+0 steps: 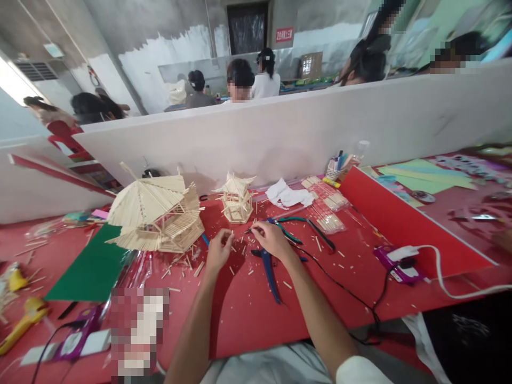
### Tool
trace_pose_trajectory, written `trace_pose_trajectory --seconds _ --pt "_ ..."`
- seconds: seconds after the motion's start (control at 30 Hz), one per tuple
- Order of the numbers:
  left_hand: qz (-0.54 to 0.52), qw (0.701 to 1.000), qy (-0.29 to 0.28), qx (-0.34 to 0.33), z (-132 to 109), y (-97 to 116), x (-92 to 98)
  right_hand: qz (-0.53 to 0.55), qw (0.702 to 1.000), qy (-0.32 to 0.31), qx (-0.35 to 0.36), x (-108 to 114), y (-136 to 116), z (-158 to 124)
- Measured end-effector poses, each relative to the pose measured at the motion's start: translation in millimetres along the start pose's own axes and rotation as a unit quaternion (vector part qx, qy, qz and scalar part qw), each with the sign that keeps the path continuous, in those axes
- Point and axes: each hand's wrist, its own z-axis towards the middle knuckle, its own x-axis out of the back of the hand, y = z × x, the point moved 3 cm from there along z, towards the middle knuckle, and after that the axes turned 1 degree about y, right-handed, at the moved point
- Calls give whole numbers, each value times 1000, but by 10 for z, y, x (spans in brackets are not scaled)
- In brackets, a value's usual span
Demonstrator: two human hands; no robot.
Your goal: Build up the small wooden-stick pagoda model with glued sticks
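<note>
Between left hand (218,250) and right hand (272,240), a thin stick (242,233); both pinching.

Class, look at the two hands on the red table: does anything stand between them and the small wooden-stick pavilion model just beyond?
Nothing visible does. The left hand and right hand rest on the red table, and only scattered short stick offcuts lie flat between them and the small wooden-stick pavilion model. The blue-handled pliers lie nearer the person.

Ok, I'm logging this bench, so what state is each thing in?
left hand: pinching a small stick
right hand: fingers closed on a thin dark tool
large stick pavilion: upright, roofed
small stick pavilion: upright
blue pliers: lying flat, unheld
white cloth: crumpled
</note>
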Motion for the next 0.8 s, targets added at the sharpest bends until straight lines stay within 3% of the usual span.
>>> trace_pose_trajectory --seconds 0.13,0.27,0.37,0.47,0.6,0.7,0.8 --pt "17 1000 12 -1 11 -41 24 -145 982 -68 -102 158 -10 -418" --pt "-1 1000 15 2 24 -49 14 -283 932 -121 -194 66 -75 -872" --pt "-49 999 10 10 45 -68 5 -329 915 -113 -204 -64 -117 -1041" --pt "-117 993 16 16 68 -96 29 -338 921 -69 -180 -141 -96 -1084" --pt "-186 982 27 28 66 -111 86 -247 958 -15 -142 -155 5 -993" --pt "-231 971 29 60 45 -112 106 -54 993 -20 -102 -187 -8 -763" --pt "-268 959 25 83 37 -120 112 95 993 -38 -61 -271 -146 -445"
